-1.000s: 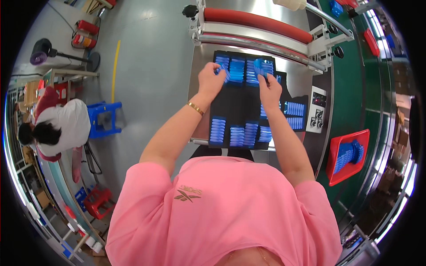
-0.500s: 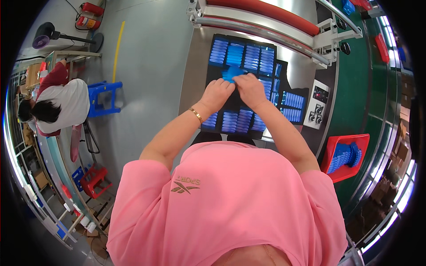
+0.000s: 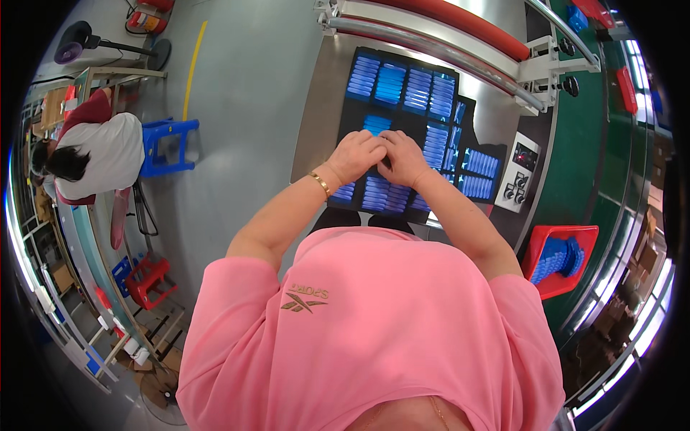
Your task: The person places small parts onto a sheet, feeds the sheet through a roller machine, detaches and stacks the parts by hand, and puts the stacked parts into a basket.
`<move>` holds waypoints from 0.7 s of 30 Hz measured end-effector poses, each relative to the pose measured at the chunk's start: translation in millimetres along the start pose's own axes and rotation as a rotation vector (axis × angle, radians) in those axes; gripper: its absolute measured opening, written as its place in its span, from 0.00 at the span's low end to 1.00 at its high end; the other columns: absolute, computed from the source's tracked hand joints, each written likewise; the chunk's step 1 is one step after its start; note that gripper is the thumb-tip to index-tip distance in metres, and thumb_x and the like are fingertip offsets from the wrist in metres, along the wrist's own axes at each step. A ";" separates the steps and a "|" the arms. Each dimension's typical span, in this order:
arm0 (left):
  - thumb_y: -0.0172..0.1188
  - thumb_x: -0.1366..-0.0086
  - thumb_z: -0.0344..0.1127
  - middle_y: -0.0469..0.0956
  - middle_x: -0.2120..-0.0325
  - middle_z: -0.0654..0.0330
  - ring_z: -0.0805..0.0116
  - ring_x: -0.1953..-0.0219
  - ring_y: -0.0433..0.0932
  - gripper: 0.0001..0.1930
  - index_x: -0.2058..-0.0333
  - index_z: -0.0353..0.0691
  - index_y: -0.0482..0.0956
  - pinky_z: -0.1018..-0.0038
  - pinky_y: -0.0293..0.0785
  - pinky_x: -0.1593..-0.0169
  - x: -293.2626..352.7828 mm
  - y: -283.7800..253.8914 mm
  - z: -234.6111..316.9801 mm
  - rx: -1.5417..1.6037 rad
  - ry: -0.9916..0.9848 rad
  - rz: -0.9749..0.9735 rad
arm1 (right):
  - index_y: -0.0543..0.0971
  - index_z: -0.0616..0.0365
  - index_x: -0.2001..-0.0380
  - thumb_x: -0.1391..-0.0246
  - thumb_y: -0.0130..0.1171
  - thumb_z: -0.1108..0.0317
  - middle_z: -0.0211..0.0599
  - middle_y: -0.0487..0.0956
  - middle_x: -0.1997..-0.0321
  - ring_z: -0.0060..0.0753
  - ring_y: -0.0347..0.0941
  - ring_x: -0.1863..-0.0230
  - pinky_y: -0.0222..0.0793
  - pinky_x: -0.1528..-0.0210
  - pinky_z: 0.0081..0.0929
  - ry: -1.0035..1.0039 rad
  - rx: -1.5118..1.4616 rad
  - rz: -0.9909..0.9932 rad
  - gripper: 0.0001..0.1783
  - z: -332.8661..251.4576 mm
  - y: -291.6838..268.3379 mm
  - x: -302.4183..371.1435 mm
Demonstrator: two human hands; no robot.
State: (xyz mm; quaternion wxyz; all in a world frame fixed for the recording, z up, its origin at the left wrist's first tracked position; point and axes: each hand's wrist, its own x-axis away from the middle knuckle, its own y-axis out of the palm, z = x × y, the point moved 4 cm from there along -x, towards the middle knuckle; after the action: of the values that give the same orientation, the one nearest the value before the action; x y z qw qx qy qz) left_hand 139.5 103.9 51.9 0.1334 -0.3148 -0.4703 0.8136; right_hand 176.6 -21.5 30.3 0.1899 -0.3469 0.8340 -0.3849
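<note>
A black sheet (image 3: 348,126) lies on the metal table, with several groups of glossy blue ribbed strips (image 3: 390,84) set in blocks on it. A brighter blue ribbed piece (image 3: 376,124) lies flat in the middle, its near part hidden under my fingers. My left hand (image 3: 356,158), with a gold bracelet at its wrist, has its fingers closed at the near edge of this piece. Close beside it, my right hand (image 3: 402,159) is curled with thumb and fingertips together at the same edge. The fingertips themselves are mostly hidden.
A machine with a red roller (image 3: 460,25) and a metal roller (image 3: 431,61) spans the table's far side. Right of the sheet sits a control panel (image 3: 517,172). A red bin (image 3: 586,241) holds blue pieces. At left are a blue stool (image 3: 169,147) and a seated person (image 3: 104,158).
The bright blue piece, raised between my fingers before, now lies flat on the black sheet. Both hands have come closer together and slightly nearer to me. The view has shifted slightly.
</note>
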 end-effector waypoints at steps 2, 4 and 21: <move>0.61 0.47 0.36 0.72 0.67 0.61 0.64 0.65 0.71 0.10 0.65 0.44 0.73 0.70 0.70 0.60 -2.3 -2.1 -7.9 0.061 -0.199 0.023 | 0.77 0.53 0.64 0.59 0.58 0.76 0.33 0.77 0.61 0.41 0.70 0.58 0.69 0.54 0.34 -0.012 0.088 0.012 0.14 7.3 7.2 -0.5; 0.63 0.47 0.39 0.72 0.66 0.59 0.63 0.63 0.71 0.15 0.62 0.42 0.73 0.69 0.70 0.59 -3.9 -16.4 -1.3 0.226 -0.543 0.188 | 0.77 0.53 0.65 0.59 0.58 0.76 0.34 0.77 0.63 0.42 0.71 0.59 0.70 0.56 0.35 0.045 0.022 0.135 0.14 13.2 5.8 -0.3; 0.50 0.36 0.31 0.74 0.62 0.52 0.58 0.59 0.75 0.10 0.58 0.33 0.70 0.59 0.70 0.51 35.9 16.0 -53.2 2.005 -1.594 0.451 | 0.78 0.55 0.71 0.58 0.66 0.63 0.36 0.77 0.67 0.40 0.72 0.62 0.68 0.58 0.33 -0.027 -0.178 0.387 0.11 -9.2 -51.2 -58.4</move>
State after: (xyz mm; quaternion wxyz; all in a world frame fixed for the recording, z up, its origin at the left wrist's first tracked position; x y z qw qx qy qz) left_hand 147.2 150.2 5.2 -0.1443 0.4168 0.4527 0.7750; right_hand 233.5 1.8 78.6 0.2401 -0.2008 0.9131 -0.2612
